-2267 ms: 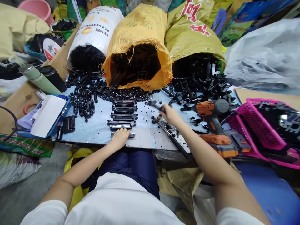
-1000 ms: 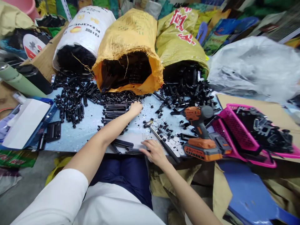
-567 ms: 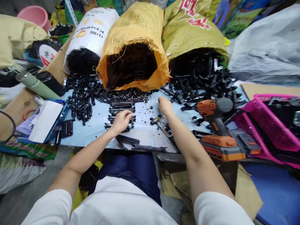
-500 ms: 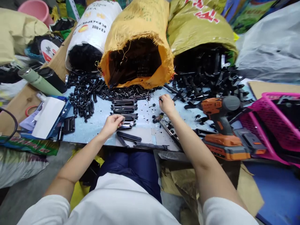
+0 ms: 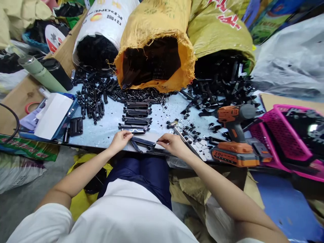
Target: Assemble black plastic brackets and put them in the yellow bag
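Near the front edge of the bench lies a long flat black plastic part point(image 5: 144, 141), with another slim black part point(image 5: 136, 146) angled under it. My left hand point(image 5: 120, 140) is closed in a pinch at the left end of the long part; what its fingertips hold is too small to name. At the right end, my right hand point(image 5: 173, 144) pinches a tiny dark piece, like a small pin. Beyond them lies a stacked row of black plastic assemblies point(image 5: 137, 120). A hammer point(image 5: 184, 137) rests to the right of my right hand.
An orange cordless drill point(image 5: 234, 131) stands at right beside a pink basket point(image 5: 286, 135). Open sacks, including a yellow one point(image 5: 154, 20), spill black parts along the back. Small black pieces point(image 5: 192, 131) lie scattered near the hammer. A blue tray point(image 5: 54, 131) and a green bottle point(image 5: 43, 74) are at left.
My right hand has come down and left from the scattered small pieces to the long black part. My left hand has dropped slightly from the stacked row to the part's left end.
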`<action>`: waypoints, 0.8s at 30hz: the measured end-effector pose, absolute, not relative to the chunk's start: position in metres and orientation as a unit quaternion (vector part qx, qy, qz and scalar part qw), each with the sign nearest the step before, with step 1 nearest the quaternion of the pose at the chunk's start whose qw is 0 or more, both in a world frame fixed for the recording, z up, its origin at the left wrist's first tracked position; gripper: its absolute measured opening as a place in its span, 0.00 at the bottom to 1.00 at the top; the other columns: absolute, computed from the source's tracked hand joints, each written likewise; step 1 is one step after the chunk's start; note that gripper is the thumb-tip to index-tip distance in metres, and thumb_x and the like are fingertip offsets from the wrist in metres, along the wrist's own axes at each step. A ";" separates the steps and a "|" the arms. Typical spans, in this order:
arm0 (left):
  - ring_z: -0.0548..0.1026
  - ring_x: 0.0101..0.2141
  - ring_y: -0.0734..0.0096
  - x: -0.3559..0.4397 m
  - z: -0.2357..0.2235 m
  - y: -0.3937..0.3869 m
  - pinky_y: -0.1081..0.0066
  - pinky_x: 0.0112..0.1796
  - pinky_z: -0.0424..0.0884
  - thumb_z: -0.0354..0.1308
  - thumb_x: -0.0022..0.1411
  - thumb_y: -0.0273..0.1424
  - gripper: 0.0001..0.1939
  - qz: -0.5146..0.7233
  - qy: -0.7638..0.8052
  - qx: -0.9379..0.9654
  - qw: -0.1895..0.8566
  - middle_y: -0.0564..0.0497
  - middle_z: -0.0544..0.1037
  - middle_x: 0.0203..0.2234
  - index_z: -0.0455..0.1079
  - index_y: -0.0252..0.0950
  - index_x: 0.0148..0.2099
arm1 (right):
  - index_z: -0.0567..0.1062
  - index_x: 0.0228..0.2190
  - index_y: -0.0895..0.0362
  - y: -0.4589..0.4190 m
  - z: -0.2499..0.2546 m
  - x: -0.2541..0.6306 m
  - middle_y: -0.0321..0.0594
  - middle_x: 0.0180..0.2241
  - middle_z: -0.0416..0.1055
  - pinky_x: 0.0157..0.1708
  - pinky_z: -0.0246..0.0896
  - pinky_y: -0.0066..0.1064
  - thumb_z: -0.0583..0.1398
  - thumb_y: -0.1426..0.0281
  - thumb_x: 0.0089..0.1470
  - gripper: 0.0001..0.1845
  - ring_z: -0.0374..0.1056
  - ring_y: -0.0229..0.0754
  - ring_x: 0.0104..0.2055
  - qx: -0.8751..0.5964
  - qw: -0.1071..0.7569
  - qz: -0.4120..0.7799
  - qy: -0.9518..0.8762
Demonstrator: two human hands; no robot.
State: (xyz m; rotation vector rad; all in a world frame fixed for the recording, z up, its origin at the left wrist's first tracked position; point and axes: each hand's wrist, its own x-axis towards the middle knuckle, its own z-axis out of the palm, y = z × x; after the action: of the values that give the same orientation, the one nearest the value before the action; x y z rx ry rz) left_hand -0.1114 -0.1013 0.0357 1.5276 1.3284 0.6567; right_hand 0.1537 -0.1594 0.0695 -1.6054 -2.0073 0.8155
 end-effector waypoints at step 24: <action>0.68 0.43 0.55 -0.061 0.020 -0.120 0.61 0.42 0.60 0.49 0.60 0.50 0.32 0.062 0.236 0.964 0.105 0.38 0.71 0.43 0.60 0.28 0.55 | 0.65 0.54 0.53 -0.197 -0.002 0.159 0.47 0.45 0.69 0.39 0.65 0.37 0.56 0.62 0.57 0.23 0.67 0.44 0.43 -0.501 0.213 0.098 -0.833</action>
State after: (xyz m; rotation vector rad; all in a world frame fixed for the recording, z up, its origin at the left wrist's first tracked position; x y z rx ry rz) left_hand -0.0609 -0.1201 0.0197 2.8424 0.6954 0.1839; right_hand 0.1589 -0.1972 -0.0024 -1.3897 -2.3141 0.2708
